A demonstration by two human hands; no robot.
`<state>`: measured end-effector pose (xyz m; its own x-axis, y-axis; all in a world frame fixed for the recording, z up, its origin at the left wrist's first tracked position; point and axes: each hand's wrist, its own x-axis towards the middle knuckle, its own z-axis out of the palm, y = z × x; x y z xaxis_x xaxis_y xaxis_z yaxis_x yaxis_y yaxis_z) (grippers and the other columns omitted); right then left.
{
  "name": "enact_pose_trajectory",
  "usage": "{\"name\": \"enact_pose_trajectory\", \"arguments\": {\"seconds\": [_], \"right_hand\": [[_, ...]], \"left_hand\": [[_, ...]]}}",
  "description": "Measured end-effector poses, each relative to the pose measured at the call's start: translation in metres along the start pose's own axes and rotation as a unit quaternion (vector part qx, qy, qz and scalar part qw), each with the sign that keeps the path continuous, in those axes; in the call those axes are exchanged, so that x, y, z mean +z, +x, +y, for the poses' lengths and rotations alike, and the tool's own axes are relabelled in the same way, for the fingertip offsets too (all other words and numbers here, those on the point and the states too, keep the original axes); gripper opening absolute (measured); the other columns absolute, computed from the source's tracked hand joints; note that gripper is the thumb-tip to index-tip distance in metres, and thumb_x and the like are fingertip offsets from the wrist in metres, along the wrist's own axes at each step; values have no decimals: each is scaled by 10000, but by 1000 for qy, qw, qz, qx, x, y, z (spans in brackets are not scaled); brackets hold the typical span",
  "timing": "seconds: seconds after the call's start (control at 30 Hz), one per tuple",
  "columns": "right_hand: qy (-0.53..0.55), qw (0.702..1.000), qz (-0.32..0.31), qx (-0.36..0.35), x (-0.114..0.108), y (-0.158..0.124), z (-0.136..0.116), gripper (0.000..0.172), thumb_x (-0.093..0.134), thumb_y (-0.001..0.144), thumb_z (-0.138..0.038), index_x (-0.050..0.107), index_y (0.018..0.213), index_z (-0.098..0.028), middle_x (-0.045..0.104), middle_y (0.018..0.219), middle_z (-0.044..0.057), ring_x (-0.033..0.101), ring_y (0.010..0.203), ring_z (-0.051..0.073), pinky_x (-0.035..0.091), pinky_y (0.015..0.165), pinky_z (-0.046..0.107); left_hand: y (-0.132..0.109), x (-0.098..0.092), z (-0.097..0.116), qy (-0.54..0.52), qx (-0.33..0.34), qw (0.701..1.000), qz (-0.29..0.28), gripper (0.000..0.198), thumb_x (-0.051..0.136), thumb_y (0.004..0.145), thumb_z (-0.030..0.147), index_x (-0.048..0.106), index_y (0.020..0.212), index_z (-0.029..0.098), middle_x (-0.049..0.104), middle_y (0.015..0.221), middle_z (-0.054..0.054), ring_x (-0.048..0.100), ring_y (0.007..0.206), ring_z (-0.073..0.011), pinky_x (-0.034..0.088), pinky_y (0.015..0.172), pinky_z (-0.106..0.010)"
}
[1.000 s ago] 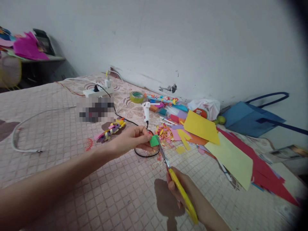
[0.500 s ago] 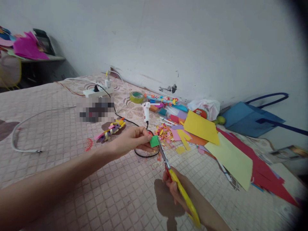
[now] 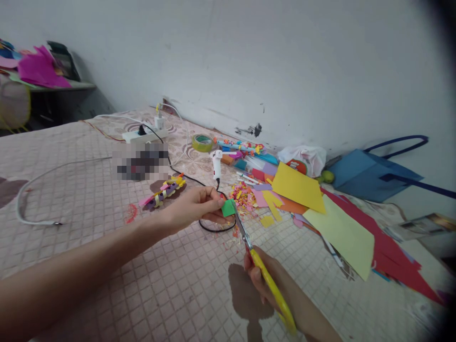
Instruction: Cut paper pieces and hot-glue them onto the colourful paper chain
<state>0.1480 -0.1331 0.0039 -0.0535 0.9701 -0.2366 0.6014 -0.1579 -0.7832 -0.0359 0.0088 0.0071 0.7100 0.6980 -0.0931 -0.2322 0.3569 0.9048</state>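
Observation:
Between thumb and fingers, my left hand (image 3: 204,205) pinches a small green piece of paper (image 3: 228,208). My right hand (image 3: 265,275) is closed round the yellow handle of a pair of scissors (image 3: 245,235), whose metal blades reach up to the paper's right edge. Whether the blades have bitten into the paper I cannot tell. Just beyond my left hand stands a white glue gun (image 3: 216,166) with a black cord looping beneath the hands. A heap of tiny pink and yellow paper scraps (image 3: 242,197) lies close behind the green piece.
Yellow sheet (image 3: 298,188), pale green sheet (image 3: 340,237) and red sheet (image 3: 384,254) spread to the right, near a blue bag (image 3: 374,173). A tape roll (image 3: 203,143), a power strip (image 3: 142,136) and a decorated purple-and-yellow stick (image 3: 164,192) lie farther back and left.
The fingers of my right hand have drawn slightly closer together on the scissors' handles. My left hand and the green paper have hardly moved.

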Motion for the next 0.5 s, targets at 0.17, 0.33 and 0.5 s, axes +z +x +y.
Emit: {"name": "enact_pose_trajectory", "arguments": {"seconds": [0.17, 0.33, 0.5], "right_hand": [[60, 998, -26, 22, 0, 1, 4, 445, 414, 805, -639, 408, 710, -204, 411, 610, -34, 408, 474, 91, 351, 393, 205], [58, 998, -26, 7, 0, 1, 8, 432, 457, 801, -620, 397, 687, -207, 372, 599, -48, 361, 441, 76, 317, 374, 201], [15, 999, -27, -38, -5, 1, 6, 356, 407, 850, -558, 459, 781, -213, 488, 660, -9, 463, 543, 122, 396, 481, 239]], "left_hand": [[0, 1, 1, 7, 5, 1000, 1, 220, 682, 764, 247, 496, 739, 132, 691, 710, -5, 685, 678, -113, 546, 736, -268], [-1, 0, 2, 9, 7, 1000, -3, 222, 672, 774, 251, 485, 741, 136, 693, 718, -9, 690, 695, -126, 543, 750, -286], [-1, -1, 0, 17, 1, 1000, 1, 244, 690, 757, 283, 493, 755, 138, 700, 729, -19, 695, 696, -133, 544, 758, -290]]}}
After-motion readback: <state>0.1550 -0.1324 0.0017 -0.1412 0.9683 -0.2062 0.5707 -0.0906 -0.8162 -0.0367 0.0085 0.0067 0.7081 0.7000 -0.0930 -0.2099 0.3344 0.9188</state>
